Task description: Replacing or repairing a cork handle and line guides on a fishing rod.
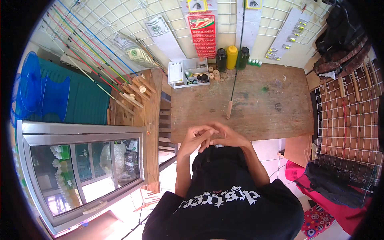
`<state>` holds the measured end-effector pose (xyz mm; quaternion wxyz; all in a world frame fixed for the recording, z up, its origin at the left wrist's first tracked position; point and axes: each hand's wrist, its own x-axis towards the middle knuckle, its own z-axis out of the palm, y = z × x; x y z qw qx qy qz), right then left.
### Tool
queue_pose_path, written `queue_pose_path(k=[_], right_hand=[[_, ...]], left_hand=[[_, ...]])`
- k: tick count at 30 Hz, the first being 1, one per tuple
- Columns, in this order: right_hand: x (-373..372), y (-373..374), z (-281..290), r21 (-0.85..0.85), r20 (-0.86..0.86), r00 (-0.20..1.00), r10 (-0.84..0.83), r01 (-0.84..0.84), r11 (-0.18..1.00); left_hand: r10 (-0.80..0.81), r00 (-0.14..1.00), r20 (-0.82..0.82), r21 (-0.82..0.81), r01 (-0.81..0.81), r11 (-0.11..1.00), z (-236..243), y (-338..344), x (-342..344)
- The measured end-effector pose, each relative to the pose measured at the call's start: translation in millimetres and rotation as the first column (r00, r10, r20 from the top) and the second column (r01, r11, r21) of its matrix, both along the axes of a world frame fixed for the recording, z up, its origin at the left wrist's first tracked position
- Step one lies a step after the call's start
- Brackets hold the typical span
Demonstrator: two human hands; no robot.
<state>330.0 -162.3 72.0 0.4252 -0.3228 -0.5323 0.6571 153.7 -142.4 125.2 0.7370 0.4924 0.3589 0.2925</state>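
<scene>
My left hand (199,137) and my right hand (231,135) meet in front of my chest, just at the near edge of the wooden table (264,106). The fingers of both are curled and touch each other. Whatever lies between them, if anything, is too small or hidden to make out. Beyond my hands a thin dark fishing rod (234,86) with a wooden handle (229,109) stands on the tabletop and rises toward the wall. Neither hand touches it.
A white organizer (176,75) with small bottles stands at the table's back left, beside cork rings (215,74). Black, yellow (231,58) and dark green bottles line the back. Several rods (92,52) lean at left above a glass-fronted cabinet (84,176). A wire grid (348,120) stands right.
</scene>
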Motion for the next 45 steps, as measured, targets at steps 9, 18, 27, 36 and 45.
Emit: queue_pose_path(k=[9, 18, 27, 36, 45], right_hand=[[27.6, 1.9, 21.8, -0.275, 0.153, 0.982, -0.111, 0.15, 0.95], [142.6, -38.3, 3.4, 0.15, 0.041, 0.001, -0.999, 0.989, 0.007], [175.2, -96.5, -14.9, 0.678, 0.674, -0.595, -0.439, 0.733, 0.047], [129.7, -54.3, -152.1, 0.396, 0.864, -0.02, -0.503, 0.644, 0.655], [70.3, -45.2, -152.8, 0.156, 0.968, 0.099, -0.229, 0.479, 0.864]], left_hand=[[0.423, 0.903, -0.079, -0.035, -0.426, 0.904, -8.7, 30.0, -45.3], [-0.211, 0.953, -0.215, -0.103, 0.193, 0.976, -39.3, 56.5, -14.4], [0.019, 0.917, -0.399, 0.14, 0.041, 0.989, -128.9, 158.0, 26.2], [0.252, 0.718, -0.648, 0.627, 0.316, 0.712, -182.3, 228.8, 92.2], [0.451, 0.556, -0.699, 0.687, 0.346, 0.638, -228.5, 245.7, 110.9]])
